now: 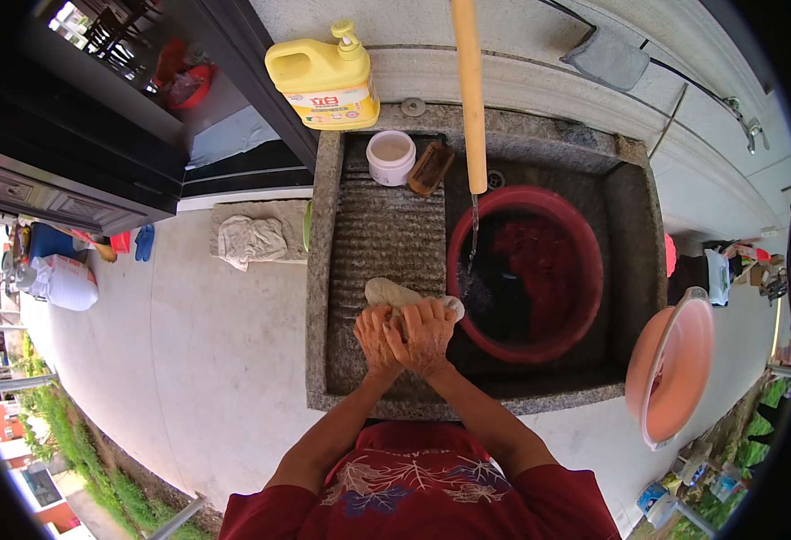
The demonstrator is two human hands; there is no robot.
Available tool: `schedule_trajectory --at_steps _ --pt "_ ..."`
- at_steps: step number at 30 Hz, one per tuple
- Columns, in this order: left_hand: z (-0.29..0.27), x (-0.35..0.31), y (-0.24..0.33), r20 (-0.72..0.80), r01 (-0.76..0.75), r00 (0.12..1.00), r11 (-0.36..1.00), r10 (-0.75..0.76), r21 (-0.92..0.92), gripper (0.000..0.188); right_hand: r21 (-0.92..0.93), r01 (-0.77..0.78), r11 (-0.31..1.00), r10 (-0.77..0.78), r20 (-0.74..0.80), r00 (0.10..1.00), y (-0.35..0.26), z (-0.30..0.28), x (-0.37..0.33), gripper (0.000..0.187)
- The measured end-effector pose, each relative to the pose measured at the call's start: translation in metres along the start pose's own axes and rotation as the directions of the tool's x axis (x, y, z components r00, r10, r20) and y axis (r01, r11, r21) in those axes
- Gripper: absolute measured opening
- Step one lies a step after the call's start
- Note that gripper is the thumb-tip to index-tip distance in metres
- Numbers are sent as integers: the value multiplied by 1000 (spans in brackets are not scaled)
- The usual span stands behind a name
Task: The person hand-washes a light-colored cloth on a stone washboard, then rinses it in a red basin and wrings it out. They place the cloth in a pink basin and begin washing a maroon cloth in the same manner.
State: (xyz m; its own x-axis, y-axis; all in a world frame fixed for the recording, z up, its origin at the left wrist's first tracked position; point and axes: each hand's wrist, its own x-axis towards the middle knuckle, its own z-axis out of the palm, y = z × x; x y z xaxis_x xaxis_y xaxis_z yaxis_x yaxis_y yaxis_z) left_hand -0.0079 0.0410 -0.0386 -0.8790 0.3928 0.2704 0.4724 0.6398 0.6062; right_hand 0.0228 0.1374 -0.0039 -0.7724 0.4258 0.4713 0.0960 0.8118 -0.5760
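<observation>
A wet, bunched, off-white cloth [390, 292] lies on the ribbed stone washboard [386, 216] that forms the left part of the sink. Both hands are side by side on its near edge, thumbs close together. My left hand [376, 340] is closed on the cloth's left part. My right hand [427, 337] is closed on the right part, with a whitish end poking out past its fingers. To the right, a red basin [592, 292] holds dark water and red fabric. Water runs into it from a yellow tube [469, 99].
Beyond the washboard stand a white tub [391, 159] and a brown scrubbing brush [430, 169]. A yellow pump jug [323, 81] sits at the sink's far left corner. A pink basin [674, 378] leans outside the stone rim on the right. A crumpled cloth [251, 238] lies left.
</observation>
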Motion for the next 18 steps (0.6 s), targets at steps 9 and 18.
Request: schedule_trajectory --at_steps 9,18 --pt "24 62 -15 254 -135 960 990 118 50 24 -104 -335 937 350 327 878 41 36 40 33" --pt "10 146 0 722 355 593 920 -358 165 64 -33 -659 751 506 670 543 75 -2 74 56"
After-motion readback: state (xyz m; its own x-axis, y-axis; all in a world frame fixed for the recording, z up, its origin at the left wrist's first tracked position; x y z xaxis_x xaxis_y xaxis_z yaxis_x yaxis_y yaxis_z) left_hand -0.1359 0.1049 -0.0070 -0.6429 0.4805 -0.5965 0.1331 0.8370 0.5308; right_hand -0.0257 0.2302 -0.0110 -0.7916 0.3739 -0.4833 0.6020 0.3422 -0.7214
